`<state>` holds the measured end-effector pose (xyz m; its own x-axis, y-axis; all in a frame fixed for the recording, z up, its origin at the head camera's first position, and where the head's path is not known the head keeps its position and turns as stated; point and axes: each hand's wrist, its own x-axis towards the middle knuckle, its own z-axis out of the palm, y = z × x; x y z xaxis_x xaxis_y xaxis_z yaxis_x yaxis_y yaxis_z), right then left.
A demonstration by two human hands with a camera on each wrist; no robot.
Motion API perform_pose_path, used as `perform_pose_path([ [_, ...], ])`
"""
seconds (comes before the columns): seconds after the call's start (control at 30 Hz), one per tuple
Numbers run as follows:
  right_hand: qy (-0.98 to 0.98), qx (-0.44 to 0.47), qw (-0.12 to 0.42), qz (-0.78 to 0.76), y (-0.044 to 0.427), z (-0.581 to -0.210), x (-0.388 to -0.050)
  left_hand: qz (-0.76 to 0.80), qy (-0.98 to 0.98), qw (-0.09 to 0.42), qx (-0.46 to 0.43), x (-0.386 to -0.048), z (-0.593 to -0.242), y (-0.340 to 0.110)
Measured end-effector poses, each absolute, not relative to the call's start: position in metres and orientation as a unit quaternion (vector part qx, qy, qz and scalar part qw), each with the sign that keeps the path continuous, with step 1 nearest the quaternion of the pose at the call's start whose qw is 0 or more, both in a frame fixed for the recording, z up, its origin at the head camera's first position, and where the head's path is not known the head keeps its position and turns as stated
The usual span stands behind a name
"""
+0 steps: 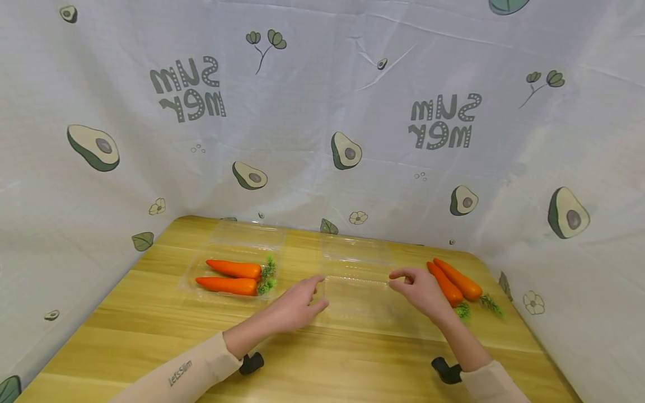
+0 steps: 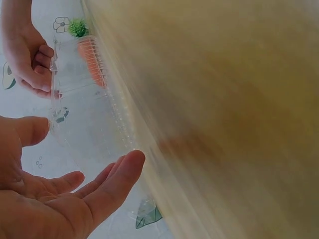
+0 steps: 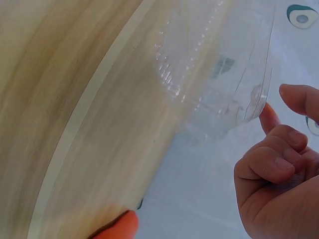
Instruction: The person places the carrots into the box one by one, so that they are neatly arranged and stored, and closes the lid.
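A clear plastic clamshell box point(image 1: 359, 299) sits on the table with its lid laid back, between the two hands. My left hand point(image 1: 296, 305) is at its left side, fingers extended and thumb apart; in the left wrist view the thumb point(image 2: 34, 131) is by the box's edge. At the right side is my right hand point(image 1: 422, 291). In the right wrist view its index finger point(image 3: 269, 118) meets the box's corner, the thumb point(image 3: 301, 99) stands off it and the other fingers are bent. Two orange carrots point(image 1: 450, 280) with green tops lie right of that hand.
Another opened clear box point(image 1: 188, 282) stands at the left with two carrots point(image 1: 234, 270) inside, its lid point(image 1: 247, 234) folded back. A white printed curtain point(image 1: 302, 112) rises behind the wooden table point(image 1: 322, 369). Black wrist mounts point(image 1: 252, 364) sit under both forearms.
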<state>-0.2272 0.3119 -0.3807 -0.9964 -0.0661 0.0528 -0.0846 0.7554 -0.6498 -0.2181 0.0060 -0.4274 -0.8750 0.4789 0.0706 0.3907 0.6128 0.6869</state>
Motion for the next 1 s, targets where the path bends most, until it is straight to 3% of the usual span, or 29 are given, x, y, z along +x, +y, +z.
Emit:
perform_pose_path([
  [1.0, -0.947, 0.007, 0.050, 0.317, 0.361, -0.381, -0.227, 0.358, 0.901, 0.066, 0.236, -0.218, -0.427, 0.006],
])
